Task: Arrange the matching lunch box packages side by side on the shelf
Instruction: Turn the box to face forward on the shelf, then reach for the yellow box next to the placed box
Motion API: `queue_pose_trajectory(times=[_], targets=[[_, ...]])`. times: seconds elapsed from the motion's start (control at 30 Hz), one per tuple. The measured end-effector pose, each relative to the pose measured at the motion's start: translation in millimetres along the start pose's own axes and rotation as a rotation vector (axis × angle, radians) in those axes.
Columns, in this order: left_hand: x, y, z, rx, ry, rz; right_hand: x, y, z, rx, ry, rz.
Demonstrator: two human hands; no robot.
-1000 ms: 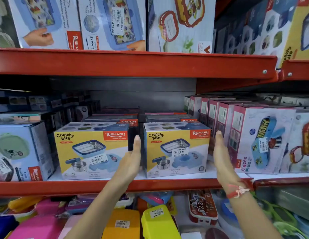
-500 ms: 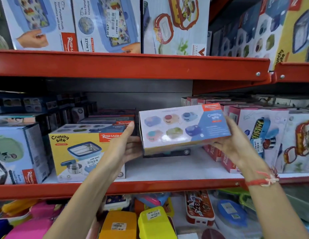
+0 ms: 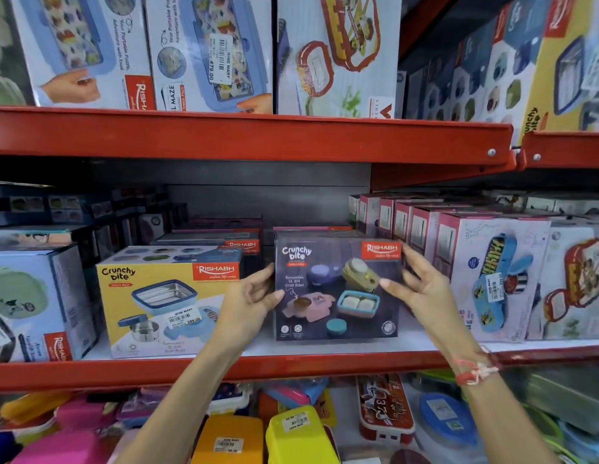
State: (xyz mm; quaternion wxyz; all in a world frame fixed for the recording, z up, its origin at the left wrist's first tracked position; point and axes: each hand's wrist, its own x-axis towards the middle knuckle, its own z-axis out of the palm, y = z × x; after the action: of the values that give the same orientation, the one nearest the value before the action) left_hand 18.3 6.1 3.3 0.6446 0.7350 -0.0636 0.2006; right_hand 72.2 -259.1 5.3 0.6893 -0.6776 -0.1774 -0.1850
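The dark Crunchy Bite box [image 3: 336, 286] sits upright on the middle shelf [image 3: 291, 366], held at each side: left hand [image 3: 249, 301] with fingers curled on its left edge, right hand [image 3: 417, 289] wrapped round the upper right corner. Its twin, the yellow Crunchy Bite box [image 3: 164, 306], stands just to the left with a gap between them. I'd say the trick is sliding it left till the sides meet, front edges level, and probably turning it so the yellow face shows. The pink-edged boxes [image 3: 425, 236] crowd the right side, so keep knuckles clear there. More stock is stacked behind.
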Motion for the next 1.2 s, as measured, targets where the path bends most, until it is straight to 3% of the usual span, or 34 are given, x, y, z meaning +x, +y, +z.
queue_pose_trajectory(times=[0.43,0.53,0.67,0.8,0.87,1.03,1.1,1.2], targets=[[-11,-28,10,0.044,0.098,-0.001,-10,23,11,-0.061,0.057,-0.038],[-17,-30,9,0.093,0.110,0.041,-16,23,19,-0.109,0.137,-0.054],[-33,-21,-2,0.104,0.158,0.161,-35,15,46,-0.471,0.403,-0.303],[-49,-11,-27,0.185,0.256,0.317,-56,-8,91,-0.306,0.267,-0.411],[-54,-11,-48,0.194,0.362,0.336,-62,-20,113,-0.166,0.119,-0.339],[-64,-18,-107,0.104,0.653,0.325,-60,-30,162,0.076,-0.208,0.106],[-64,-22,-125,0.057,0.710,0.296,-58,-34,178,0.155,-0.263,0.297],[-63,-23,-139,0.029,0.710,0.106,-55,-38,196,0.114,-0.290,0.440]])
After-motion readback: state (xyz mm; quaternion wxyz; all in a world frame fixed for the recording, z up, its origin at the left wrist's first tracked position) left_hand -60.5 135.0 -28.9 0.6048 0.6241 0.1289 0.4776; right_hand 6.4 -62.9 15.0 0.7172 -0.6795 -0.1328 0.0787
